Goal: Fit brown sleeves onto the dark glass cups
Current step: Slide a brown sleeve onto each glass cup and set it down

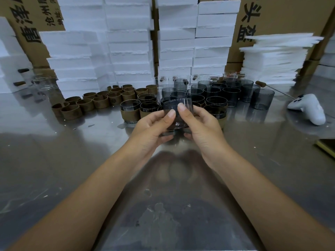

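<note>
While print on the left carton (27,17) is upside-down and unreadable and brown sleeves (94,103) lie left of centre, the left hand (154,127) and right hand (201,124) curl fingers round one bare dark glass cup (176,110) above the table (54,160); the right carton (275,19) reads "头盔".

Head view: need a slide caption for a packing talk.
Left hand and right hand hold a bare dark glass cup over a steel table, brown sleeves at left.
</note>
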Demonstrator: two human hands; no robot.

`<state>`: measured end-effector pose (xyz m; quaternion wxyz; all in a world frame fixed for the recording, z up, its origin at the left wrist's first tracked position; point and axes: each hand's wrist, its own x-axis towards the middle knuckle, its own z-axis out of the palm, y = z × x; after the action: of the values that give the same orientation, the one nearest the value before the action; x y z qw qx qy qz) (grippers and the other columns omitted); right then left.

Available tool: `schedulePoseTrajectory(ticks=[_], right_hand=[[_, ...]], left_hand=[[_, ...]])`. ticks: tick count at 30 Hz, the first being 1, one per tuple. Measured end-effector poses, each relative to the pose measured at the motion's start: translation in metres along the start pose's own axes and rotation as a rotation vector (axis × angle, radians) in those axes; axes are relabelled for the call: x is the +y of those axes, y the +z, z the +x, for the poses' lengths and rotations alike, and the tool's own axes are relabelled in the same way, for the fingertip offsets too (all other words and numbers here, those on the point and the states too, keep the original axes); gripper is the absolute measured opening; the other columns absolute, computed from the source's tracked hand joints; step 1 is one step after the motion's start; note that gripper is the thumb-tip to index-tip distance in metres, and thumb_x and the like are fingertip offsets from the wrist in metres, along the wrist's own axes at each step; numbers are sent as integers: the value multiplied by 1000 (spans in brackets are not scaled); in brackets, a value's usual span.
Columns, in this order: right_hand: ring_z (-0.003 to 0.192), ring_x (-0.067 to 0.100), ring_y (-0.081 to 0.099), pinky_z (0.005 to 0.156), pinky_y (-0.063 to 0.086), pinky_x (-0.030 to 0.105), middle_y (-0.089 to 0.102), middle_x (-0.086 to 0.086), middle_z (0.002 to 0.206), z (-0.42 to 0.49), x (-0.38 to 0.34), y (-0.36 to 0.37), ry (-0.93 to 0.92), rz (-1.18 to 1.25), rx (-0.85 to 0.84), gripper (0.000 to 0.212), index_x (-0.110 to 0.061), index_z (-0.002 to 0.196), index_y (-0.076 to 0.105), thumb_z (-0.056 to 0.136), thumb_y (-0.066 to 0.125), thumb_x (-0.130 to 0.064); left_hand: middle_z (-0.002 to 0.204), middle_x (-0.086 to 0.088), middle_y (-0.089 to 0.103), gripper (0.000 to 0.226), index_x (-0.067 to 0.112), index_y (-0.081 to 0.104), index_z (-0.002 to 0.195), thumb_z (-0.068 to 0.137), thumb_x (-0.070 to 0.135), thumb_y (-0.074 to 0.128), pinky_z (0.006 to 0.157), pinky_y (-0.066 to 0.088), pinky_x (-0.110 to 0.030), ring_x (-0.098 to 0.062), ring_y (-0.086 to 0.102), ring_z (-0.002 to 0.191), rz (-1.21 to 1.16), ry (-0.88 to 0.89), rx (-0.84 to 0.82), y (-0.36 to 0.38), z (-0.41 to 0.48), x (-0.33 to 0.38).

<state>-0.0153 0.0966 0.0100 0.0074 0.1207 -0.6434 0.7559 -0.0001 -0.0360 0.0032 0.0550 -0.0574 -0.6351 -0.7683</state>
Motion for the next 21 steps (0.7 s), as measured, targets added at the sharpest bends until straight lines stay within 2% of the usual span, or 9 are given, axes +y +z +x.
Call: schedulePoseTrajectory(ticks=[3,6,9,12,15,21], right_hand=[[82,4,70,66,50,14,73,-12,79,0,1,1,-21,-3,-36,32,-26,95,70,72,70,-48],[84,8,70,69,51,17,74,-8,82,2,0,-1,-24,35,-16,46,-24,96,71,59,72,-53],[88,12,68,75,47,25,72,0,96,3,-2,-3,38,70,-9,70,-22,107,70,49,72,-59],[87,6,65,74,43,24,71,-4,100,3,-5,-4,90,98,-29,79,-24,113,67,44,70,-63],[83,4,65,78,44,24,72,-8,94,3,-7,-6,99,149,-71,68,-27,107,69,48,69,-61],[78,2,65,77,45,23,73,-8,88,4,-7,-8,106,160,-83,49,-26,98,72,59,67,-55]], left_hand=[[107,-8,72,56,13,66,109,62,43,71,80,56,-28,-24,67,105,-22,-4,19,-2,0,0],[110,-13,71,53,11,66,110,67,41,70,85,56,-32,-28,65,108,-46,-12,-4,-3,-1,2],[113,-14,69,54,9,66,114,70,40,67,93,53,-38,-29,64,109,-79,-16,-26,-3,-1,3],[112,-10,70,47,11,66,111,73,39,64,89,55,-31,-23,66,103,-133,-19,-67,-3,-1,5],[109,-7,72,37,17,71,103,75,39,61,85,55,-28,-18,68,99,-173,-22,-113,-3,-1,6],[111,-8,71,37,18,74,98,74,44,62,90,53,-31,-19,68,104,-159,-37,-124,-4,1,4]])
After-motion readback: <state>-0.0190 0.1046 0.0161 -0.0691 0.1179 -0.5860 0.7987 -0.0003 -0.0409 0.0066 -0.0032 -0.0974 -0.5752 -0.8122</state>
